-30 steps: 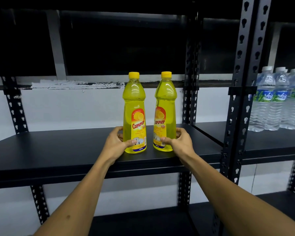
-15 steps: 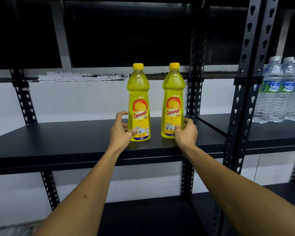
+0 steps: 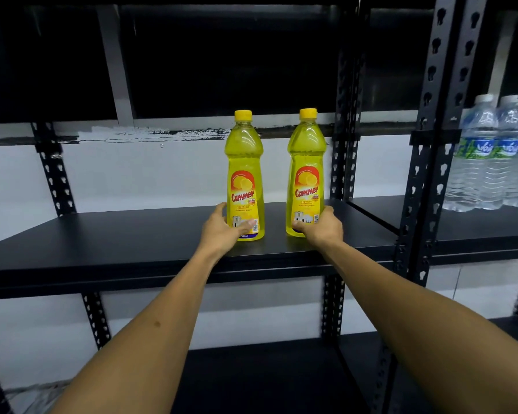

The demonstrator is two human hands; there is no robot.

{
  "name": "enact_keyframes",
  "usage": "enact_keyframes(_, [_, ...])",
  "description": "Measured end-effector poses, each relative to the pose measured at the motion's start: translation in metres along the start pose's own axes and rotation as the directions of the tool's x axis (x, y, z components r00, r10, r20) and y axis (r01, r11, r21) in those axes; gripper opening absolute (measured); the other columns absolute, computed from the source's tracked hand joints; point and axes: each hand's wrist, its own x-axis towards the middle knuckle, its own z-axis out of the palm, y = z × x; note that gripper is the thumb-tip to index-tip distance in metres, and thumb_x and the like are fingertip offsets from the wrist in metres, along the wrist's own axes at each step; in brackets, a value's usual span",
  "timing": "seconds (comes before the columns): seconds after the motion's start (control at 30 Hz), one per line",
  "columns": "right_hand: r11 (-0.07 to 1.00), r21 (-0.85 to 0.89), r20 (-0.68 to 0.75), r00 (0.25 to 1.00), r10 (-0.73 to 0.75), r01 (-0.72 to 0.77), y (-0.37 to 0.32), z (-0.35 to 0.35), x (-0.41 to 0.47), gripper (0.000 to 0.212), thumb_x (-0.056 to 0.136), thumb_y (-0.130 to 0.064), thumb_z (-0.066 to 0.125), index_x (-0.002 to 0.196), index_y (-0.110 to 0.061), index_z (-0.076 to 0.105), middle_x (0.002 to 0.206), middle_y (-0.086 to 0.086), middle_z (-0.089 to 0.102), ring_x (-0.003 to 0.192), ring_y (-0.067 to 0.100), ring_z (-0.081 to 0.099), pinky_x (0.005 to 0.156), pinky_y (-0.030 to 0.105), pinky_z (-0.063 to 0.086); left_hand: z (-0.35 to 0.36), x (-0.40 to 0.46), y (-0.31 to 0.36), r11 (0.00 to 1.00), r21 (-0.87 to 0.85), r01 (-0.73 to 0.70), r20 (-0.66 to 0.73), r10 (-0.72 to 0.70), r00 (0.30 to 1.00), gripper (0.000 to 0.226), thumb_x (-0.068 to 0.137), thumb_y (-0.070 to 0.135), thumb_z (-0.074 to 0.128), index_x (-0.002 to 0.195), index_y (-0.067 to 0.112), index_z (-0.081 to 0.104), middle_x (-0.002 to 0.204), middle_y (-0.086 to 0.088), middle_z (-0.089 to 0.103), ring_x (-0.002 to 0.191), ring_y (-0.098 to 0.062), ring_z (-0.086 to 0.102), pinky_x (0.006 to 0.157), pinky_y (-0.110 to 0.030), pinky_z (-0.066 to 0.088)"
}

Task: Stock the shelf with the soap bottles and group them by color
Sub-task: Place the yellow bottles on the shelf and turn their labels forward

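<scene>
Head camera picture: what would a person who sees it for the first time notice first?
Two tall yellow plastic soap bottles stand upright, side by side but apart, on the black metal shelf, near its right end: the left yellow bottle and the right yellow bottle. The left hand grips the left one's base, the right hand the right one's. Clear plastic water bottles stand on the neighbouring shelf at far right.

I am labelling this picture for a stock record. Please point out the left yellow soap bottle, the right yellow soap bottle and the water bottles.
left yellow soap bottle (image 3: 244, 162): head view, on its clear upper body.
right yellow soap bottle (image 3: 307, 162): head view, on its clear upper body.
water bottles (image 3: 479, 174): head view, on the ribbed body of the leftmost one.
</scene>
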Motion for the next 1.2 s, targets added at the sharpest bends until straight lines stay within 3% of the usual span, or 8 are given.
enact_keyframes(0.1, [0.998, 0.065, 0.019, 1.000, 0.013, -0.014, -0.001, -0.001, 0.006, 0.060, 0.078, -0.026, 0.082, 0.120, -0.008, 0.043, 0.123, 0.014, 0.059, 0.113, 0.033, 0.058, 0.095, 0.044, 0.049, 0.007, 0.004, 0.004, 0.998, 0.059, 0.013, -0.024, -0.011, 1.000, 0.065, 0.074, 0.026, 0.084, 0.129, 0.017, 0.049, 0.115, 0.001, 0.062, 0.099, -0.015, 0.059, 0.085, -0.028, 0.047])
enact_keyframes(0.23, [0.992, 0.124, 0.012, 1.000, 0.027, -0.028, 0.003, -0.003, 0.020, 0.061, 0.077, -0.017, 0.082, 0.119, -0.009, 0.040, 0.122, 0.013, 0.058, 0.113, 0.032, 0.059, 0.096, 0.044, 0.049, 0.017, 0.022, 0.007, 0.992, 0.117, 0.048, -0.088, -0.038, 0.995, 0.063, 0.073, 0.017, 0.085, 0.127, 0.012, 0.052, 0.125, -0.008, 0.062, 0.109, -0.024, 0.062, 0.087, -0.034, 0.049])
enact_keyframes(0.37, [0.987, 0.157, 0.007, 1.000, 0.024, -0.025, 0.013, -0.004, 0.046, 0.060, 0.076, -0.015, 0.083, 0.120, -0.011, 0.042, 0.121, 0.011, 0.060, 0.109, 0.029, 0.060, 0.093, 0.039, 0.048, 0.030, 0.046, 0.005, 0.985, 0.166, 0.053, -0.066, -0.042, 0.997, 0.068, 0.070, 0.019, 0.087, 0.127, 0.011, 0.050, 0.127, -0.010, 0.061, 0.113, -0.027, 0.061, 0.095, -0.041, 0.051])
enact_keyframes(0.6, [0.987, 0.161, -0.031, 0.999, -0.015, 0.020, 0.034, -0.005, 0.112, 0.062, 0.077, -0.011, 0.081, 0.123, -0.010, 0.039, 0.121, 0.010, 0.059, 0.103, 0.023, 0.058, 0.087, 0.034, 0.049, 0.059, 0.105, -0.004, 0.949, 0.309, -0.056, 0.056, 0.041, 0.998, 0.068, 0.071, 0.027, 0.086, 0.123, 0.012, 0.046, 0.126, -0.009, 0.061, 0.111, -0.029, 0.060, 0.089, -0.039, 0.048])
enact_keyframes(0.8, [0.993, 0.115, -0.073, 0.997, -0.020, 0.028, 0.045, 0.000, 0.167, 0.060, 0.078, -0.013, 0.081, 0.120, -0.009, 0.038, 0.127, 0.014, 0.056, 0.115, 0.030, 0.057, 0.097, 0.043, 0.050, 0.090, 0.154, -0.010, 0.908, 0.406, -0.105, 0.102, 0.069, 0.992, 0.069, 0.076, 0.032, 0.081, 0.128, 0.010, 0.041, 0.129, -0.011, 0.057, 0.113, -0.030, 0.058, 0.083, -0.037, 0.046])
enact_keyframes(1.2, [0.997, 0.041, -0.060, 0.997, -0.055, 0.058, 0.054, 0.015, 0.226, 0.060, 0.079, -0.020, 0.080, 0.120, -0.009, 0.038, 0.125, 0.012, 0.056, 0.115, 0.031, 0.058, 0.096, 0.044, 0.050, 0.112, 0.195, -0.027, 0.874, 0.438, -0.209, 0.169, 0.149, 0.974, 0.070, 0.077, 0.045, 0.077, 0.130, 0.017, 0.040, 0.130, -0.008, 0.059, 0.109, -0.026, 0.061, 0.083, -0.036, 0.049])
